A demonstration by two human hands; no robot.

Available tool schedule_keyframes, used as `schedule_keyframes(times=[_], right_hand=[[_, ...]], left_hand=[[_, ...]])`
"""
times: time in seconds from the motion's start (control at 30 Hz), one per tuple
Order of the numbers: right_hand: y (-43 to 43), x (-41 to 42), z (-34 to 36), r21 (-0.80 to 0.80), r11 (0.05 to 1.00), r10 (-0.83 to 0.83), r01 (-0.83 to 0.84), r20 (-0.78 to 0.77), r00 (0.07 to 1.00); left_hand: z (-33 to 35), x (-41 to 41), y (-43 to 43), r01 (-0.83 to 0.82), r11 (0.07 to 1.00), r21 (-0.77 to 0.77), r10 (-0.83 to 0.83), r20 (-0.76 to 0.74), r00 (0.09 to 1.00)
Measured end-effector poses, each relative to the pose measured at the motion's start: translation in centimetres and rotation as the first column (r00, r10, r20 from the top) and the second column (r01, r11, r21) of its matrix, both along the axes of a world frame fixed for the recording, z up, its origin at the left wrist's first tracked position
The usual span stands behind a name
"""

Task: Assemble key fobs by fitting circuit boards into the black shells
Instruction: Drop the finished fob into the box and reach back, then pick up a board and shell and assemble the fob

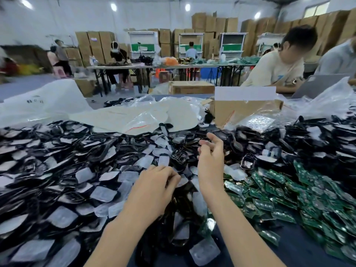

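Shells (pixel 63 170) heap left and centre, boards (pixel 289 193) right; left hand (pixel 156 183) curls into the shells, grip unclear; right hand (pixel 210 153) hovers, fingers loosely spread, empty. Picking stage, I judge; next needs a board fetched.

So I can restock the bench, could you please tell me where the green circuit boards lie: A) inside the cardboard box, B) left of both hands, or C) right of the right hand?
C: the green circuit boards are heaped to the right of the right hand.
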State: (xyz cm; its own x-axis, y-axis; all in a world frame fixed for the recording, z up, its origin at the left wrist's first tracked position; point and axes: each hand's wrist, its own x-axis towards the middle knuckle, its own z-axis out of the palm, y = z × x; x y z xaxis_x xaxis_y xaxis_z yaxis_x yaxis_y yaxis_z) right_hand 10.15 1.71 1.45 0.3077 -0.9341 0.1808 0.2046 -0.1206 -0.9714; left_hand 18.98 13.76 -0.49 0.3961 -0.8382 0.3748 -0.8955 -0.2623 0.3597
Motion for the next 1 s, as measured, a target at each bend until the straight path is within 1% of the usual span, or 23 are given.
schedule_keyframes(times=[0.1,0.2,0.3,0.37,0.47,0.53,0.6,0.63,0.7,0.77,0.83,0.87,0.93,1.0], right_hand=[[-0.1,-0.2,-0.9,-0.080,0.997,-0.001,-0.003,-0.054,0.999],[-0.2,-0.4,-1.4,-0.123,0.992,-0.014,0.004,-0.077,0.997],[-0.5,-0.2,-1.5,-0.051,0.999,0.004,-0.006,-0.051,0.999],[-0.5,-0.1,-1.6,-0.021,1.000,0.013,-0.014,-0.042,0.999],[-0.3,0.0,-1.8,-0.051,0.998,0.022,-0.026,-0.085,0.996],[-0.2,-0.1,-1.9,-0.093,0.994,0.039,-0.054,-0.155,0.987],[-0.3,-0.5,-2.1,-0.188,0.978,0.036,-0.094,-0.291,0.956],[-0.4,-0.7,-2.3,-0.251,0.960,0.021,-0.128,-0.387,0.922],[-0.5,-1.2,-2.5,-0.342,0.914,-0.024,-0.216,-0.579,0.815],[-0.5,-1.4,-2.5,-0.376,0.882,-0.068,-0.283,-0.696,0.715],[-0.4,-1.5,-2.4,-0.392,0.864,-0.103,-0.316,-0.752,0.651],[-0.4,-1.5,-2.4,-0.395,0.860,-0.112,-0.324,-0.764,0.635],[-0.5,-1.6,-2.4,-0.397,0.852,-0.103,-0.340,-0.765,0.636],[-0.5,-1.6,-2.5,-0.388,0.855,-0.064,-0.343,-0.737,0.673]], left_hand=[[-0.2,1.0,0.0,-0.012,0.999,-0.045,0.012,-0.001,1.000],[-0.4,1.4,1.0,-0.071,0.994,-0.077,0.073,0.023,0.997],[-0.4,1.2,1.3,-0.091,0.992,-0.088,0.095,0.038,0.995],[-0.4,0.9,1.1,-0.093,0.992,-0.083,0.099,0.077,0.992],[-0.6,0.5,0.9,-0.100,0.992,-0.073,0.109,0.120,0.987],[-0.8,0.5,0.8,-0.103,0.993,-0.059,0.110,0.126,0.986],[-1.0,0.5,0.8,-0.116,0.992,-0.050,0.122,0.143,0.982],[-1.1,0.5,0.7,-0.129,0.991,-0.040,0.134,0.161,0.978],[-1.2,0.4,0.6,-0.160,0.987,-0.012,0.159,0.189,0.969],[-1.4,0.3,0.6,-0.172,0.985,-0.001,0.169,0.202,0.965],[-1.4,0.3,0.6,-0.167,0.986,0.006,0.163,0.183,0.970],[-1.5,0.4,0.5,-0.158,0.987,0.004,0.155,0.163,0.974],[-1.6,0.4,0.5,-0.137,0.990,-0.017,0.138,0.121,0.983],[-1.6,0.2,0.4,-0.132,0.989,-0.063,0.138,0.108,0.985]])
